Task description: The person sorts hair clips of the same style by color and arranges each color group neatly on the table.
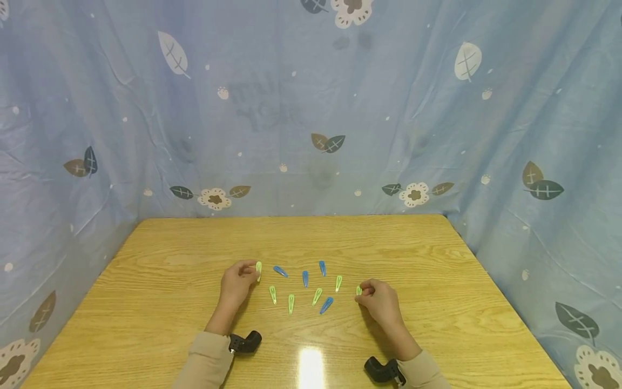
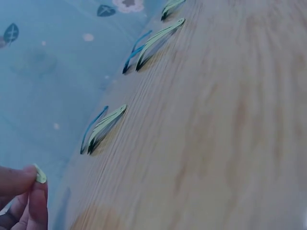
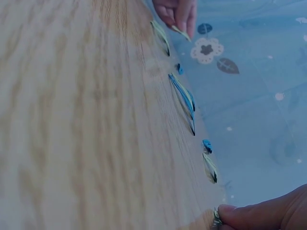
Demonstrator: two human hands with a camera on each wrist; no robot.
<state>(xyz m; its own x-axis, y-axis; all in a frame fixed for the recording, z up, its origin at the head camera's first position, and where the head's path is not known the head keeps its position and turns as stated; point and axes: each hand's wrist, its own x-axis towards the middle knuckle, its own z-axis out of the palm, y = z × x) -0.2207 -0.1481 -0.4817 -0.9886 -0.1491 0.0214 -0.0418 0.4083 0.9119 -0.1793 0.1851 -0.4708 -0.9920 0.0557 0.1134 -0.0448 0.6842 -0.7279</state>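
Note:
My left hand [image 1: 236, 283] pinches a light green snap hair clip [image 1: 259, 270] between thumb and fingers; the left wrist view shows that clip [image 2: 40, 174] at the fingertips. Over on the right, my right hand [image 1: 380, 300] pinches another green hair clip [image 1: 358, 292], partly covered by the fingers. Between the hands, several green clips lie spread on the wooden table, among them one near the left hand [image 1: 273, 294] and one near the right [image 1: 338, 283]. Several blue hair clips lie among them, such as the slanted blue clip [image 1: 280, 271] and the blue clip [image 1: 326, 305] nearer me.
The wooden table [image 1: 170, 270] stretches beneath both hands, with a bright light reflection near its front. A blue curtain [image 1: 272, 108] with leaf and flower prints hangs behind it and along both sides. Each wrist wears a black camera mount, like the left one [image 1: 245, 342].

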